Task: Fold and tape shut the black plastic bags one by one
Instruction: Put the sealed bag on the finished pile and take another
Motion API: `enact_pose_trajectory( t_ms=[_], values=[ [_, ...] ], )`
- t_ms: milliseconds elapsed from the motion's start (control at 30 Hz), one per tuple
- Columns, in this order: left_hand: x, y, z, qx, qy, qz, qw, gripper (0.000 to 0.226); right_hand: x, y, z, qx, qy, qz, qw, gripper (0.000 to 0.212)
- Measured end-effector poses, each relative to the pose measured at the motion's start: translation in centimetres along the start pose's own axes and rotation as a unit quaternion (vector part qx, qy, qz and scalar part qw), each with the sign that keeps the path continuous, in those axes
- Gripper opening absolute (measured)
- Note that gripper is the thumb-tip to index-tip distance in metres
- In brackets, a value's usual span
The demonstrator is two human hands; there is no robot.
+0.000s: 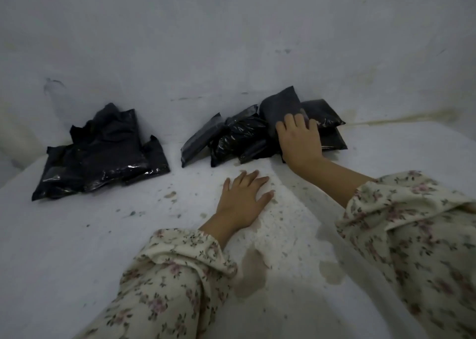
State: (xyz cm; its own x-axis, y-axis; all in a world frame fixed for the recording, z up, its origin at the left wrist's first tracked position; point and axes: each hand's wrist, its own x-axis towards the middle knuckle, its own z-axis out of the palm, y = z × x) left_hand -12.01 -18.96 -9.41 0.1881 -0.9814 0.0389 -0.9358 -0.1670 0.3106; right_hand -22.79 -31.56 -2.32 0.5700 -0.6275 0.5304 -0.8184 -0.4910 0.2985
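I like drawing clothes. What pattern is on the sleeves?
The sleeves are cream cloth with small pinkish flowers and dark leaves, seen best in the head view.

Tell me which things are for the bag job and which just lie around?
For the job: heap of open-topped black plastic bags; pile of folded black plastic bags, right hand touching it; left hand.
Lying about: brown stains on the white speckled surface.

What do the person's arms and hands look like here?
The left sleeve and right sleeve are long, loose and cream, printed with small pink flowers and dark leaves, gathered at the cuffs. The left hand and right hand are bare: no gloves, rings or watch show.
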Motion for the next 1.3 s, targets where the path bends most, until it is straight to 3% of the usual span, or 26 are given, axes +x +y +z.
enact_pose_trajectory(
  t_ms=[133,267,400,500,600,633,700,767,867,967,1033,1133,1233,1300],
  values=[
    [-0.9,-2.1,-0.9,-0.005,-0.004,0.041,0.999,0.049,-0.2,-2.2,-1.2,-0.031,0.034,0.018,0.999,0.039],
    [-3.4,-6.9,-2.9,0.009,0.010,0.031,0.999,0.045,-1.3,-7.0,-2.6,0.079,0.054,-0.070,0.993,0.046],
    [-7.3,-13.4,-5.3,0.019,0.033,-0.015,0.999,0.045,-1.9,-13.8,-4.2,0.271,-0.122,-0.120,0.947,0.040],
    [-10.2,-18.2,-6.9,0.012,0.072,-0.070,0.995,0.068,-0.8,-19.1,-4.6,0.442,-0.234,-0.074,0.863,0.034],
    [-12.0,-21.2,-7.7,0.008,0.115,-0.119,0.986,0.047,0.7,-23.6,-5.2,0.590,-0.258,0.004,0.765,0.019],
    [-12.2,-21.6,-7.7,0.008,0.126,-0.122,0.985,0.039,1.2,-24.9,-5.3,0.607,-0.253,0.028,0.753,0.017],
    [-12.1,-21.8,-7.6,0.016,0.135,-0.121,0.983,0.037,2.4,-27.2,-5.3,0.614,-0.244,0.067,0.747,0.035],
    [-11.9,-21.7,-7.4,0.015,0.143,-0.118,0.983,0.037,3.7,-29.2,-5.1,0.625,-0.270,0.117,0.723,0.033],
    [-11.8,-21.9,-7.4,0.008,0.161,-0.113,0.980,0.035,5.2,-31.0,-5.1,0.603,-0.308,0.214,0.704,0.068],
    [-11.8,-21.9,-7.3,0.002,0.178,-0.107,0.978,0.034,6.3,-31.5,-5.0,0.618,-0.324,0.222,0.680,0.059],
    [-11.8,-21.8,-7.2,-0.002,0.181,-0.107,0.978,0.034,6.1,-31.4,-5.7,0.671,-0.347,0.225,0.616,0.046],
    [-11.7,-22.0,-7.3,0.000,0.198,-0.109,0.974,0.030,5.0,-30.7,-6.4,0.762,-0.341,0.265,0.483,0.033],
    [-12.4,-21.0,-7.9,0.005,0.290,-0.067,0.955,0.024,2.9,-28.6,-7.7,0.828,-0.335,0.278,0.353,0.009],
    [-13.5,-19.9,-8.1,0.005,0.384,-0.010,0.923,0.024,0.9,-26.4,-8.5,0.856,-0.319,0.279,0.295,0.011]
  ],
)
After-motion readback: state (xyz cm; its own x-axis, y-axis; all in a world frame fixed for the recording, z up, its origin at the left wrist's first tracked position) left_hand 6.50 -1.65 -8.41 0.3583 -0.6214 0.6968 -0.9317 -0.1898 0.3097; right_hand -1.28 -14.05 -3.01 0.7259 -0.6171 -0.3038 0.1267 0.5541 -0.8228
